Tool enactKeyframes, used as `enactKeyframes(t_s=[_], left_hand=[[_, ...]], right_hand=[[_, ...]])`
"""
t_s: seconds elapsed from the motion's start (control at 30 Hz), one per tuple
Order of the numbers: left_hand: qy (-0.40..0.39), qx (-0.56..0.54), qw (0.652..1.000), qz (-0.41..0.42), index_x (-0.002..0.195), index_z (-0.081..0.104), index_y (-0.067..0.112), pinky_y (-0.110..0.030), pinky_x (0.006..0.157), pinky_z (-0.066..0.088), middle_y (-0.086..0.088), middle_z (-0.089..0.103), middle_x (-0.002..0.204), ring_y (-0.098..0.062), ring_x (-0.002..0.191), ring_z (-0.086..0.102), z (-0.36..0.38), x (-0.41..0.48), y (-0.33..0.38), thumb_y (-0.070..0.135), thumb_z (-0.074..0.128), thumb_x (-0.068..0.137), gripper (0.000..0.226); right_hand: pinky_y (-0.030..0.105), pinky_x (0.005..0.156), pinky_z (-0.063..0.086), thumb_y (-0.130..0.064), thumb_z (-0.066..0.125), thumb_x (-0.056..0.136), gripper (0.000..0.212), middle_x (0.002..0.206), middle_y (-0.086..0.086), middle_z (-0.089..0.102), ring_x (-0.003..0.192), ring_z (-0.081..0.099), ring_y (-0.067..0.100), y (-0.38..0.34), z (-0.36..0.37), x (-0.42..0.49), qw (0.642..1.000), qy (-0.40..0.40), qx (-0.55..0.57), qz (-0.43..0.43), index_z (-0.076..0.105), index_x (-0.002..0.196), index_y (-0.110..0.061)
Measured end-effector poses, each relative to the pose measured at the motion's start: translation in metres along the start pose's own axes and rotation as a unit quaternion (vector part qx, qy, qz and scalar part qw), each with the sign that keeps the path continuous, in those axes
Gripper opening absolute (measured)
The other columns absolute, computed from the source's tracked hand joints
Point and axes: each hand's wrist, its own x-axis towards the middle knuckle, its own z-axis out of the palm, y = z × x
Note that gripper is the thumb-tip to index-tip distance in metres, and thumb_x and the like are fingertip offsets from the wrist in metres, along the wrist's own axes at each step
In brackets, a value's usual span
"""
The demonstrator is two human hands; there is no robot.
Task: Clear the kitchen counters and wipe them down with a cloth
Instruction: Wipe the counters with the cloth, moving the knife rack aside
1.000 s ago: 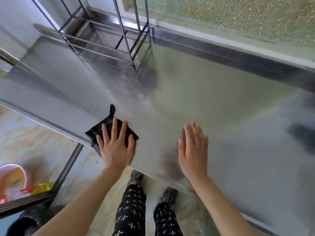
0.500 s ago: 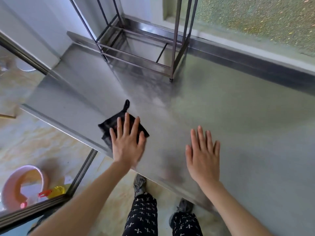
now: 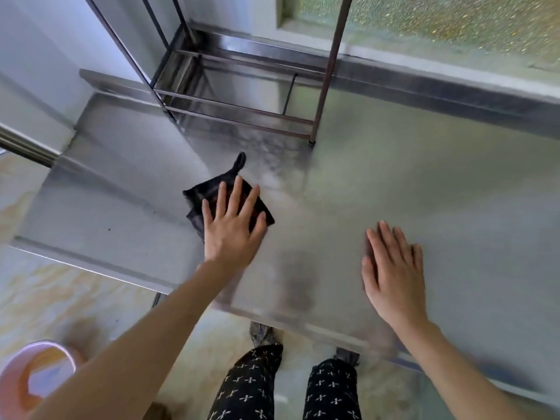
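So the counter [image 3: 424, 192] is brushed stainless steel: flat, a bit hazy and streaky, with a raised lip along the back. At its back left corner stands a rack [image 3: 329, 71], an open frame of thin, dark, square-section metal bars, and I'll place everything else off that.

The cloth [image 3: 195, 197] is black, soft and crumpled. It's roughly a folded square with one twisted tail poking up toward the rack. It lies on the steel just in front of the rack's front rail, on the person's side.

The left hand [image 3: 231, 228] is flat on top of the cloth, fingers straight and fanned a little, pressing rather than grabbing. The right hand [image 3: 394, 274] is in front of the rack and off to its right, well apart from the cloth. Its palm is down on bare steel with the fingers straight and fairly close together, holding nothing.

Right of the rack, above the counter's back lip, there's a window [image 3: 454, 19] of pebbly frosted glass. Down past the counter's front edge, far from the rack, you can see:
- glossy marbled floor tile [image 3: 60, 298]
- a round pink plastic basin [image 3: 10, 386]
- black trousers [image 3: 248, 386] with little white crosses
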Motion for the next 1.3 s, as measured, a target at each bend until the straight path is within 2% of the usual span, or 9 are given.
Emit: enactKeyframes(t_s=[0.17,0.3,0.4,0.5,0.63,0.83,0.97,1.07,1.3], left_hand=[[0.003,0.046,0.992,0.118,0.144,0.028,0.027,-0.059,0.109,0.014,-0.006,0.017,0.155,-0.033,0.143,0.012,0.010,-0.033,0.020,0.053,0.024,0.093,0.057],[-0.002,0.076,0.966,0.248,0.142,0.034,0.032,-0.059,0.106,0.023,-0.002,0.026,0.153,-0.029,0.141,0.023,0.008,-0.022,0.001,0.058,0.031,0.090,0.058],[-0.008,0.055,0.982,0.182,0.141,0.035,0.032,-0.059,0.108,0.020,0.000,0.024,0.154,-0.027,0.142,0.019,-0.005,0.021,-0.013,0.058,0.032,0.088,0.059],[-0.027,0.019,0.995,0.094,0.145,0.020,0.035,-0.054,0.112,0.000,0.004,0.006,0.157,-0.024,0.145,-0.001,-0.016,0.057,-0.012,0.057,0.025,0.091,0.059],[-0.014,-0.080,0.995,0.064,0.146,0.019,0.032,-0.049,0.114,-0.007,0.005,0.001,0.158,-0.020,0.144,-0.008,-0.027,0.053,-0.002,0.052,0.032,0.094,0.058],[0.088,-0.282,0.945,-0.142,0.138,0.034,0.009,-0.045,0.111,0.027,-0.011,0.028,0.147,-0.028,0.135,0.028,-0.045,0.001,-0.039,0.020,0.056,0.089,0.055],[0.084,-0.423,0.873,-0.227,0.129,0.043,0.011,-0.036,0.091,0.047,-0.007,0.050,0.127,-0.018,0.104,0.055,-0.048,0.000,-0.055,0.019,0.059,0.089,0.044],[0.055,-0.484,0.832,-0.266,0.123,0.048,0.012,-0.024,0.073,0.046,-0.002,0.061,0.106,-0.015,0.090,0.058,-0.054,0.025,-0.058,0.022,0.064,0.087,0.041],[0.044,-0.458,0.840,-0.287,0.093,0.056,0.014,-0.023,0.062,0.039,0.008,0.056,0.074,-0.017,0.076,0.056,-0.057,0.049,-0.060,0.012,0.065,0.082,0.014]], right_hand=[[0.048,0.110,0.016,-0.033,0.028,0.095,0.052,0.150,0.012,0.033,0.138,0.028,0.030,-0.063,0.006,0.027,0.999,0.036,0.022,0.022,0.040,0.140,-0.011],[0.053,0.109,0.026,-0.033,0.022,0.095,0.054,0.151,0.009,0.032,0.139,0.030,0.030,-0.085,0.016,0.046,1.000,0.002,0.004,0.020,0.037,0.142,-0.012],[0.052,0.109,0.025,-0.033,0.021,0.095,0.054,0.152,0.008,0.031,0.139,0.029,0.029,-0.084,0.020,0.047,1.000,0.003,-0.011,0.018,0.036,0.143,-0.013],[0.051,0.110,0.024,-0.032,0.021,0.095,0.054,0.152,0.007,0.030,0.140,0.027,0.029,-0.083,0.021,0.046,1.000,0.009,-0.022,0.013,0.036,0.143,-0.013],[0.051,0.109,0.025,-0.031,0.023,0.096,0.052,0.151,0.007,0.032,0.140,0.028,0.029,-0.084,0.020,0.046,1.000,0.012,-0.018,0.017,0.036,0.143,-0.013],[0.055,0.105,0.030,-0.025,0.029,0.092,0.049,0.146,0.012,0.041,0.135,0.035,0.032,-0.090,0.016,0.045,0.998,0.043,0.024,0.029,0.047,0.134,-0.010],[0.048,0.103,0.038,-0.014,0.036,0.088,0.037,0.128,0.014,0.055,0.124,0.045,0.029,-0.145,0.003,0.073,0.980,0.087,0.173,-0.043,0.058,0.116,-0.005],[0.039,0.103,0.039,-0.004,0.052,0.088,0.034,0.127,0.012,0.057,0.119,0.049,0.027,-0.186,-0.010,0.117,0.957,0.047,0.273,-0.090,0.057,0.121,-0.004],[0.032,0.099,0.027,-0.029,0.060,0.088,0.057,0.129,0.008,0.050,0.121,0.039,0.029,-0.202,-0.016,0.178,0.973,-0.112,0.075,-0.187,0.039,0.139,-0.015]])
